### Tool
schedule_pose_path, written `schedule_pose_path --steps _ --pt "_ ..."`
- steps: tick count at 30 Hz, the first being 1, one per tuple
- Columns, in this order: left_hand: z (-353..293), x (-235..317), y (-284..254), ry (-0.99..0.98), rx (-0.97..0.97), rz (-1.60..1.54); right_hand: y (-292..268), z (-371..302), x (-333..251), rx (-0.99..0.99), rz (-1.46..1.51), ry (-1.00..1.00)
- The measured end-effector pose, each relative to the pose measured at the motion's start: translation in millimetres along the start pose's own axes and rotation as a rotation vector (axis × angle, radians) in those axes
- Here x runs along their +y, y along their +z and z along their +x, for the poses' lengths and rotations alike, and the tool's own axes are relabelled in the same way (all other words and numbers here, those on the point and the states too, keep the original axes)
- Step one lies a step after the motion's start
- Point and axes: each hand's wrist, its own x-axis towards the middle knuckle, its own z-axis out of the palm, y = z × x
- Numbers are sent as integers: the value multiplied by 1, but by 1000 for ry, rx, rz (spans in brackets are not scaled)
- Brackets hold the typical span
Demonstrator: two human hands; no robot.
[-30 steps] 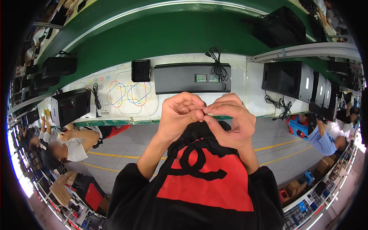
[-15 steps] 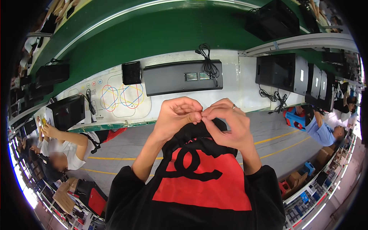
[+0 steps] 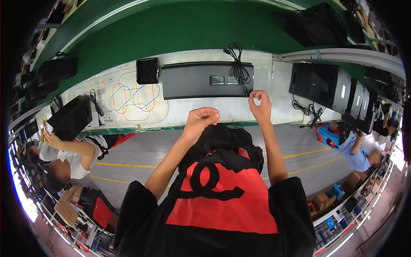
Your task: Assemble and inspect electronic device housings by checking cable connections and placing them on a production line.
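Note:
A long dark grey case (image 3: 188, 81) with slotted vents lies flat on the white work surface in front of me. On its right end rests a bundled black power cable (image 3: 240, 68). My right hand (image 3: 261, 107) is at the near right corner of the case, thumb and forefinger pinched into a ring; anything between the tips is too small to make out. Just short of the bench edge, my left hand (image 3: 201, 121) is closed with fingertips pressed together, apart from the case. What it may hold is hidden.
A black square tray (image 3: 147, 71) sits left of the case, beside a mat (image 3: 128, 98) with coloured loops. More black cases (image 3: 314, 85) with cables stand at the right, another (image 3: 70, 118) at the left. Co-workers (image 3: 70, 158) work on both sides. A metal rail (image 3: 338, 55) crosses the right.
Both hands were together, fingertips touching in front of me. They have parted: my right hand has moved right and forward to the case's corner, my left slightly left.

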Motion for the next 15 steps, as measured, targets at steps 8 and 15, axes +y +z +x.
schedule_pose_path --steps 8,15 --pt "3 0 -14 37 64 -49 -2 9 -1 -208 -202 -307" --pt "8 5 -14 34 47 -12 -8 16 -1 -263 -160 -329"
